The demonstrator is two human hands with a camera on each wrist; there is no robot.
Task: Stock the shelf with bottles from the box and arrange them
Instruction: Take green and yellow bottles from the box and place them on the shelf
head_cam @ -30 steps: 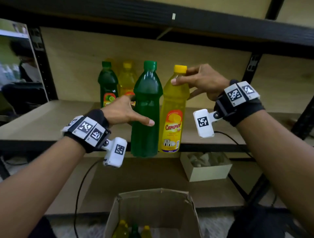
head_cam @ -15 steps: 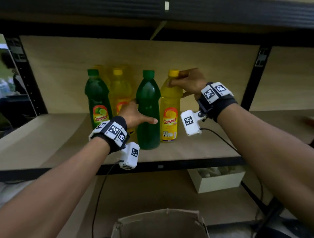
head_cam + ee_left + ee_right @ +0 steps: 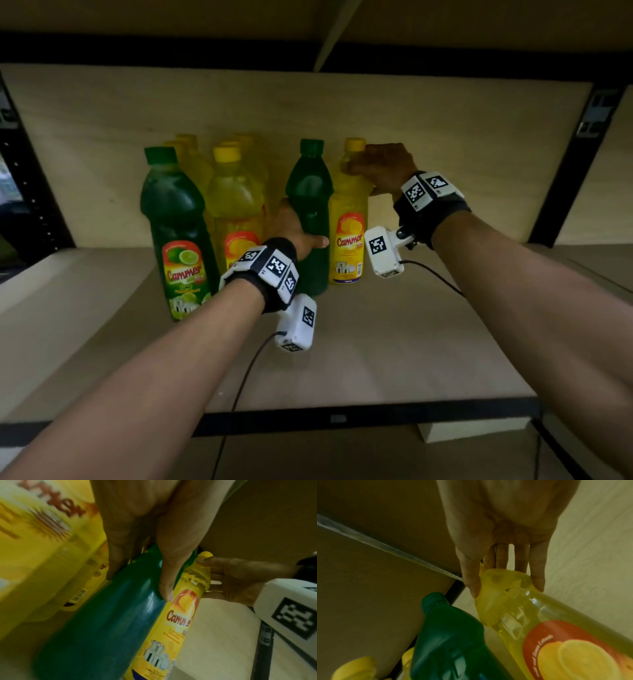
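Left hand (image 3: 291,229) wrapped round green plastic bottle (image 3: 310,212); right hand (image 3: 383,168) pinching yellow plastic bottle (image 3: 349,219) at neck, mid-shelf (image 3: 376,359). Likely heavy, slick; best gripped mid-body.

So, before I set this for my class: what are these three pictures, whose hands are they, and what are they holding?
No machine here: a person wears three cameras. One sits on the head, looking at a wooden shelf with green and yellow bottles. One sits on each wrist, looking along the fingers. The left hand grips the unlabelled side of a green bottle. The right hand holds the neck of a yellow bottle beside it. Both bottles stand on the shelf. The white blocks with black squares are the wrist cameras.
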